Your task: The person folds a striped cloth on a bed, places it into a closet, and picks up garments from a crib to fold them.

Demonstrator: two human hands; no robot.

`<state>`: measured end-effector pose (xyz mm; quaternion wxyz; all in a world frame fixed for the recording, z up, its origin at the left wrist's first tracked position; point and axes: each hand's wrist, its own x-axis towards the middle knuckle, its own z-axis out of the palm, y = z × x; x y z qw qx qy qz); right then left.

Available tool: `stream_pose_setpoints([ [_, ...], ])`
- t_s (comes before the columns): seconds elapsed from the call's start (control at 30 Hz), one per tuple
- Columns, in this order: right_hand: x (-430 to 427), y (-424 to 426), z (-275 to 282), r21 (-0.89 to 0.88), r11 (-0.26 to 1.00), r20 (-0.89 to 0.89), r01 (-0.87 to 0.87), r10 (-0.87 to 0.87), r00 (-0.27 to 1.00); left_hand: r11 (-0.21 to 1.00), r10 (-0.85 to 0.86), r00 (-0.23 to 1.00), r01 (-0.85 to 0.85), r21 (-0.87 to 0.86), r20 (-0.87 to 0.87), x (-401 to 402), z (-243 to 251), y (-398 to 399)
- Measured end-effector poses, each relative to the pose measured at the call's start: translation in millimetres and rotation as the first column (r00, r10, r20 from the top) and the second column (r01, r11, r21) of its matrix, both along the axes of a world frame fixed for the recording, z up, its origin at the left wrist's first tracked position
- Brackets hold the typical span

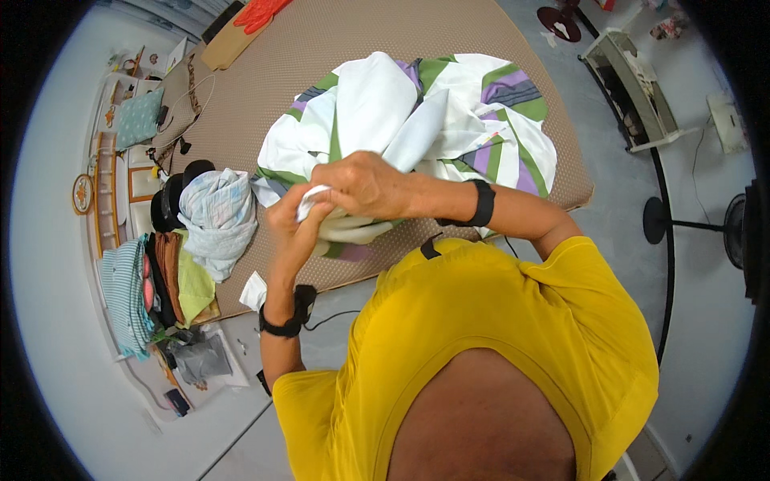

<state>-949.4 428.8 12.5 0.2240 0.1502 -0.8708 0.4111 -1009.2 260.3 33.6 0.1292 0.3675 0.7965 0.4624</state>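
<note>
A bunched white bedding cloth (373, 108) with green, purple and grey stripes lies on the bed in front of me. My left hand (299, 217) pinches a small white fold of fabric (311, 201) between thumb and fingers. Touching it, my right hand (361, 183) has its fingers curled at the same fold, over the near left part of the bedding. Part of the cloth hangs below my hands, and my right palm and fingertips are hidden.
A pale bundled blanket (219, 210) and folded clothes (129, 288) lie to the left. The patterned bed (277, 36) has its near edge before my body. A cardboard piece (231, 45) lies at the far left. On the right stand a rack (637, 90) and a black fan (734, 228).
</note>
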Motion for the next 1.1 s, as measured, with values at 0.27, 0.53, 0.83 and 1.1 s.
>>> stream_pose_setpoints([
  [0.27, 16.6, -2.0, -65.9, -0.083, 0.977, -0.242, 0.195, -0.209, 0.947, 0.931, 0.361, 0.803, -0.286, 0.225, -0.473, 15.8, 59.7, -70.6],
  [0.53, 75.1, 56.8, -154.6, 0.028, 0.982, 0.053, 0.187, -0.188, 0.981, 0.653, 0.734, 0.609, -0.509, 0.561, -0.301, 10.8, 77.4, -121.4],
  [0.83, 77.2, 90.2, -159.1, -0.187, 0.907, 0.256, 0.378, -0.327, 0.910, 0.682, 0.702, 0.625, -0.453, 0.574, -0.341, 9.8, 98.6, -121.4],
  [1.1, -11.0, 125.8, -189.4, 0.115, 0.975, 0.265, 0.189, -0.213, 0.940, 0.682, 0.668, 0.667, -0.371, 0.630, -0.330, -24.6, 121.7, -83.9],
])
